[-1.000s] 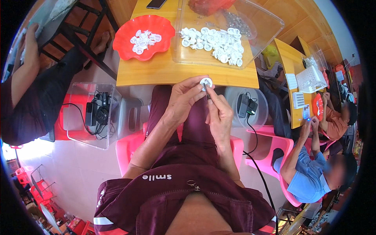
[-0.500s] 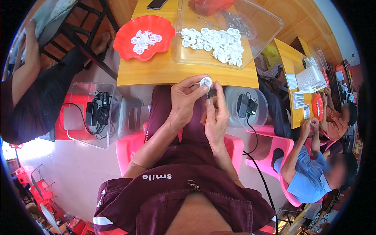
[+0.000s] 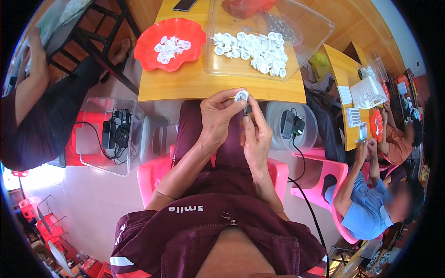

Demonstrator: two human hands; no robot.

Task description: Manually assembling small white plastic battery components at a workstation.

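Note:
Just in front of the table edge, my left hand pinches a small round white plastic part between thumb and fingers. My right hand is close beside it, its index fingertip reaching the part's right edge. The right thumb and fingers are drawn together around something thin and too small to name. On the table ahead, a clear plastic tray holds many similar white round parts. To its left is a red scalloped dish with a pile of small white pieces.
A phone lies at the table's far edge. A red bag and a bag of small metal pieces are behind the tray parts. Bins with black adapters stand below. Other people sit left and right, one in blue.
My left hand has tilted the white part slightly and shifted it a little left. My right index finger has come up to its edge, and the right thumb has moved slightly.

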